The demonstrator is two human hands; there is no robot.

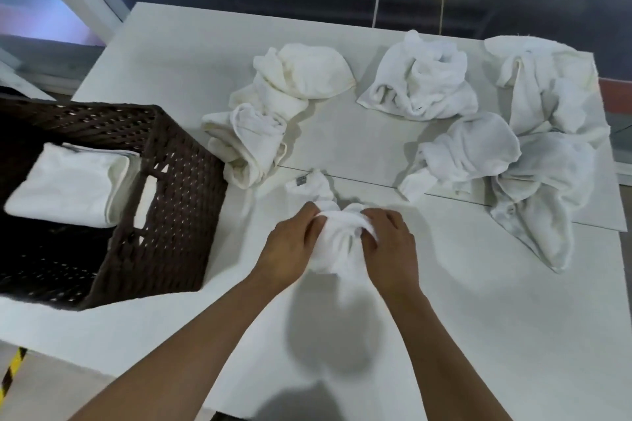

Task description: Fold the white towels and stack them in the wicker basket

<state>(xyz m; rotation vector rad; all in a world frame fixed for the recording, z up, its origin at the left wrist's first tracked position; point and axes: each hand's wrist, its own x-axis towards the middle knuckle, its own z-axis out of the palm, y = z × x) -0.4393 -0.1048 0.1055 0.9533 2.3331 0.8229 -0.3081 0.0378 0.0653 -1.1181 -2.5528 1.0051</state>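
A bunched white towel [337, 246] hangs just above the white table [478, 318], held between both hands. My left hand [290, 246] grips its left side and my right hand [390, 246] grips its right side. One corner of it with a small grey tag [301, 181] sticks up behind my hands. At the left stands the dark brown wicker basket [174, 202], with folded white towels [65, 188] lying inside it.
Several crumpled white towels lie across the far half of the table: one pile [273, 113] next to the basket, one [420, 79] at the back middle, and a larger heap [533, 154] along the right edge. A seam [376, 181] crosses the tabletop.
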